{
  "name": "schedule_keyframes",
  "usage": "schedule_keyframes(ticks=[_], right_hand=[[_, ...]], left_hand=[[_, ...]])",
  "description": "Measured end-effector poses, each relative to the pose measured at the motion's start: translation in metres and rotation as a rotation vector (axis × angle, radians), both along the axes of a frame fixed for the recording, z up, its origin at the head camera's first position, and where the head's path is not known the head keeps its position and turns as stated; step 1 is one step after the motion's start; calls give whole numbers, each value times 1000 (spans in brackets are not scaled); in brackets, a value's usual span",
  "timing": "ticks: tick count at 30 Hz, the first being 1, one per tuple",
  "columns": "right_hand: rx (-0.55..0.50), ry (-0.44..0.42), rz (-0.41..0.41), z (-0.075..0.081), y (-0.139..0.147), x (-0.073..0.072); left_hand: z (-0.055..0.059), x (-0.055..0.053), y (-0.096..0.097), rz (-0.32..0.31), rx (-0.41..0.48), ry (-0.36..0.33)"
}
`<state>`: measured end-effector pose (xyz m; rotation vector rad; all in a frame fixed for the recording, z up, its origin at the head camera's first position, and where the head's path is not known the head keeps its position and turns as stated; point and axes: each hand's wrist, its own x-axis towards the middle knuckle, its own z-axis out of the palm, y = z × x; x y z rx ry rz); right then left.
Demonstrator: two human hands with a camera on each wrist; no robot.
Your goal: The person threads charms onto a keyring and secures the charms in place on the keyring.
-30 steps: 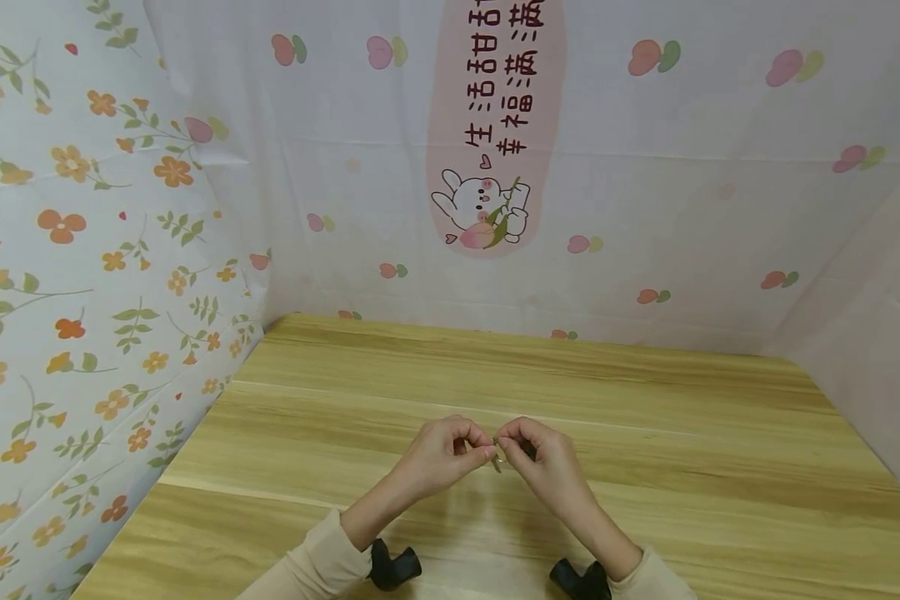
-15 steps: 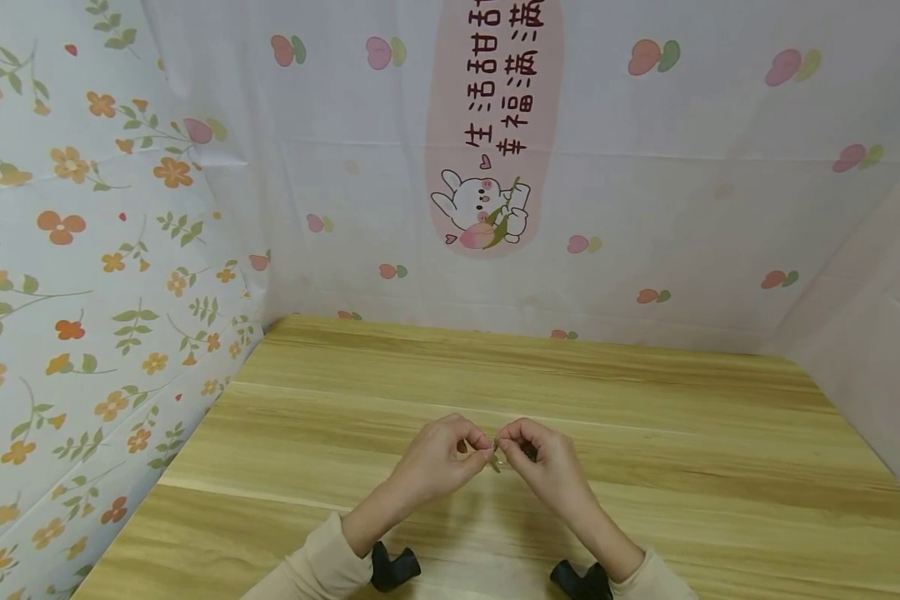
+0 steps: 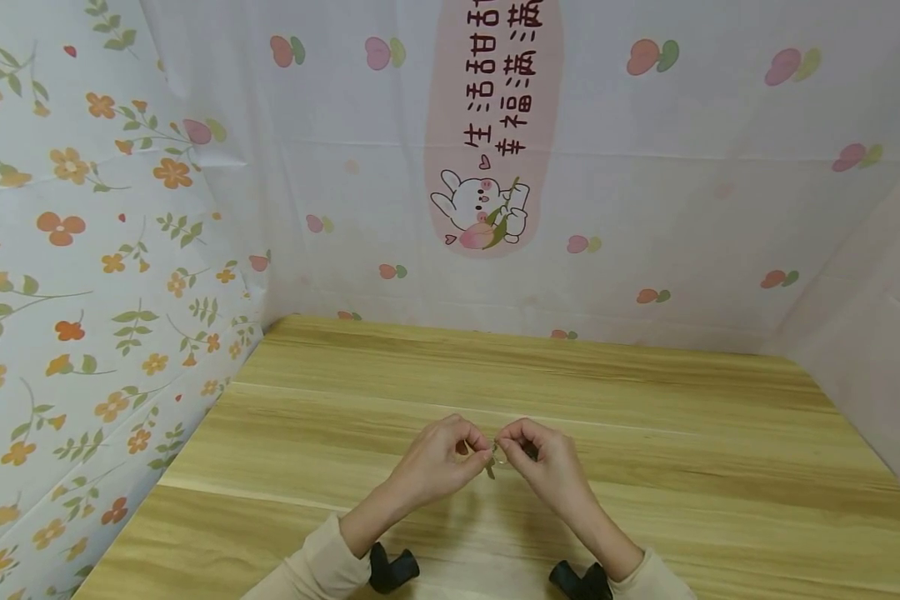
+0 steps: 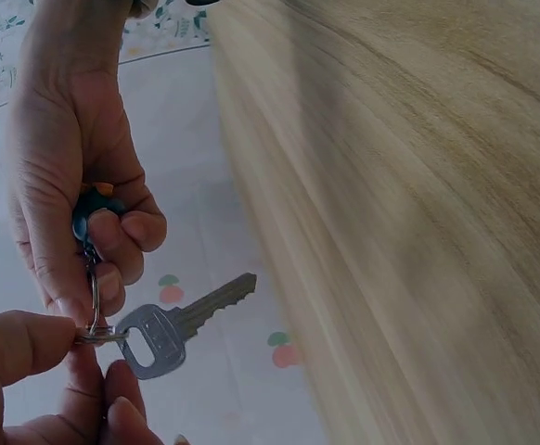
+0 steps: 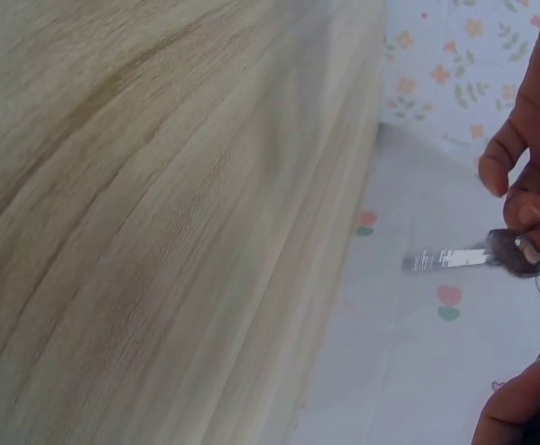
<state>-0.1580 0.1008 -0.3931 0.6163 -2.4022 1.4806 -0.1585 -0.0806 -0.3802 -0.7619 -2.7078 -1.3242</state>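
Note:
A silver key (image 4: 165, 341) hangs from a metal key ring (image 4: 99, 336) between the two hands, its toothed blade pointing away from the fingers. My left hand (image 3: 444, 454) pinches the ring and key end between thumb and fingertips. Opposite it, my right hand (image 3: 546, 458) pinches the ring from the other side. Its curled fingers also hold a small blue charm (image 4: 92, 209) with a bit of orange, joined to the ring by a short chain (image 4: 93, 278). In the right wrist view the key (image 5: 511, 254) is blurred. Fingers partly hide where the key meets the ring.
Both hands are above a wood-grain table (image 3: 345, 375). Two black angled pieces (image 3: 393, 568) sit beside the wrists near the front edge. A printed cloth (image 3: 307, 167) hangs behind the table, and a floral one (image 3: 82, 292) hangs on the left.
The key has swung slightly to the left below the fingertips. Both hands stay in nearly the same place, with small finger movements.

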Motion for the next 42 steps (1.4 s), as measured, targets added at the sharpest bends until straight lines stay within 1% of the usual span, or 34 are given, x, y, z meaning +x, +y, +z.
schedule_keyframes(ticks=[5,8,11,13,16,19,22,26,28,31,32,34,37,40,42], right_hand=[[1,-2,11,0,-1,1],[0,-15,-3,-1,0,1],[-18,-51,-16,0,1,0],[-25,-69,-21,1,2,0],[-28,-77,-5,1,2,0],[-29,-70,7,1,2,1],[-34,-67,1,2,2,2],[-32,-94,5,2,4,1],[-52,-141,24,1,6,-1],[-101,-255,83,1,12,-3],[-115,-299,108,2,14,-4],[-131,-386,166,4,19,-7],[-97,-484,248,7,27,-11],[-47,-534,303,9,37,-15],[-19,-543,321,8,44,-17]], left_hand=[[-1,0,1,4,-21,14],[-2,0,1,-15,8,34],[-2,0,0,-37,47,54],[-3,-1,0,-38,56,62],[-2,0,1,-19,34,58],[-1,0,2,3,9,33],[0,0,3,7,5,24],[-2,-1,2,-9,43,22],[-2,-1,2,-22,85,9],[-2,-3,1,-39,155,-32],[-2,-4,1,-47,182,-59],[-2,-6,1,-74,244,-129],[-4,-10,1,-118,326,-250],[-9,-16,1,-170,380,-356],[-11,-20,1,-186,383,-430]])
